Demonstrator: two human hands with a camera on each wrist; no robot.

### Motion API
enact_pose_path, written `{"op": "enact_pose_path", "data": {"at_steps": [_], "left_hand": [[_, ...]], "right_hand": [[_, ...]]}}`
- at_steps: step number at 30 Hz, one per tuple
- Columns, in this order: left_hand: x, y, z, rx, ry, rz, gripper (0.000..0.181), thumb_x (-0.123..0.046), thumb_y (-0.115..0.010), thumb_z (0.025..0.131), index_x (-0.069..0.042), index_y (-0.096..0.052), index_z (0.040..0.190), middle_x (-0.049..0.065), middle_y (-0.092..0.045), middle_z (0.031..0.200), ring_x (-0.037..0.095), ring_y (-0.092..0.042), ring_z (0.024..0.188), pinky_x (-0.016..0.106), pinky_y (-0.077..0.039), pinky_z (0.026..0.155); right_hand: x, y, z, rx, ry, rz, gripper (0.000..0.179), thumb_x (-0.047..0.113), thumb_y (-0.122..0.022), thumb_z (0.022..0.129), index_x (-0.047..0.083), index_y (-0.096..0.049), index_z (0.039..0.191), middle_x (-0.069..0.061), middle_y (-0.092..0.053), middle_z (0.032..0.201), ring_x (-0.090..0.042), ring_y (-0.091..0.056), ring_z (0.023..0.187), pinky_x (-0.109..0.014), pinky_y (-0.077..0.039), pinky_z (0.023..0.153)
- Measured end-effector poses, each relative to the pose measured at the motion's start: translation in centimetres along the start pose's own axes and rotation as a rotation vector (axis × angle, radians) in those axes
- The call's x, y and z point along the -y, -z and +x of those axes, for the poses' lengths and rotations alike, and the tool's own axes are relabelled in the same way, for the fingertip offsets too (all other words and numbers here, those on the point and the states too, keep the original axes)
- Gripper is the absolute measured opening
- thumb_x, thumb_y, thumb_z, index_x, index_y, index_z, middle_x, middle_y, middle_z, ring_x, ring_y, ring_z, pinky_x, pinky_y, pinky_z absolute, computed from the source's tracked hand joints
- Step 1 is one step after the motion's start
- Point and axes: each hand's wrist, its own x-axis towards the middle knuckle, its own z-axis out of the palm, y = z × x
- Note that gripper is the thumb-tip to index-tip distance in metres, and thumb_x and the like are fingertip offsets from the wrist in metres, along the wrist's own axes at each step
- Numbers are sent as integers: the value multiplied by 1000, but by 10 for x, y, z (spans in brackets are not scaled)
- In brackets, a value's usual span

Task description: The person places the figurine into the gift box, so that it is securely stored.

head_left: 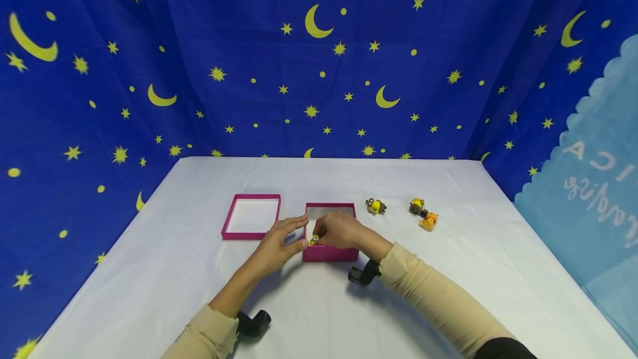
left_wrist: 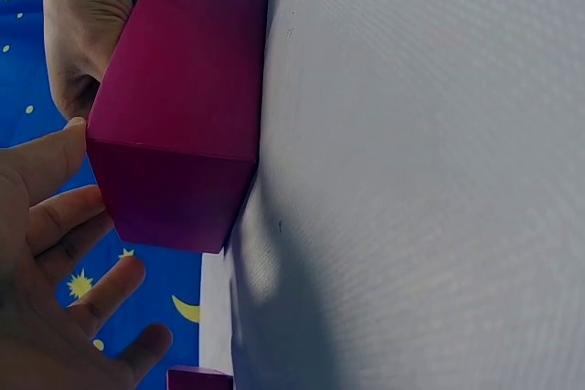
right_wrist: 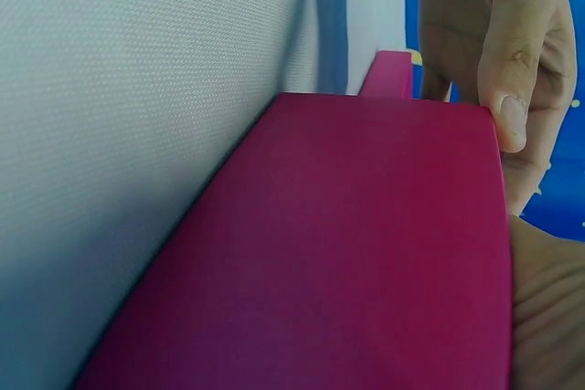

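A magenta box (head_left: pixel 330 254) with a pale inside stands open on the white table. My right hand (head_left: pixel 341 230) reaches into it and pinches a small yellow toy figure (head_left: pixel 314 240) near the box's left wall. At the left rim, my left hand (head_left: pixel 276 246) touches the box with thumb and fingertips, its fingers spread and fairly straight. In the left wrist view the box (left_wrist: pixel 187 61) hides the right hand's fingertips. The right wrist view shows the left thumb on the corner of the box (right_wrist: pixel 366 226), while the figure is out of sight there.
The magenta-rimmed lid (head_left: pixel 251 236) lies left of the box, pale inside up. To the right are a yellow and brown toy figure (head_left: pixel 376 206), a similar figure (head_left: pixel 416 206) farther along, and an orange toy figure (head_left: pixel 428 221) beside that one. A blue starry curtain (head_left: pixel 319 71) hangs behind.
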Motion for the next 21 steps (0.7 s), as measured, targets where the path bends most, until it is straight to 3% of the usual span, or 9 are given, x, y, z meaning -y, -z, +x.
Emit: {"op": "enact_pose_path", "data": {"at_steps": [14,21], "left_hand": [[-1,1,0,-3,2,30,49,-23,-67,87,-12,-54,134,-4,-47,145,25,-35,136,57,-26,110],[-1,1,0,-4,8,35,49,-24,-66,87,-12,-54,134,-4,-46,145,25,-35,137,58,-26,110]], "right_hand": [[-2,-1,-3,-19,8,11,27,31,-73,80,13,-73,100,2,-75,91,-14,-68,89,-36,-51,84],[-3,0,-6,-66,31,16,31,32,-73,80,11,-73,102,2,-75,92,-14,-69,89,-38,-51,84]]}}
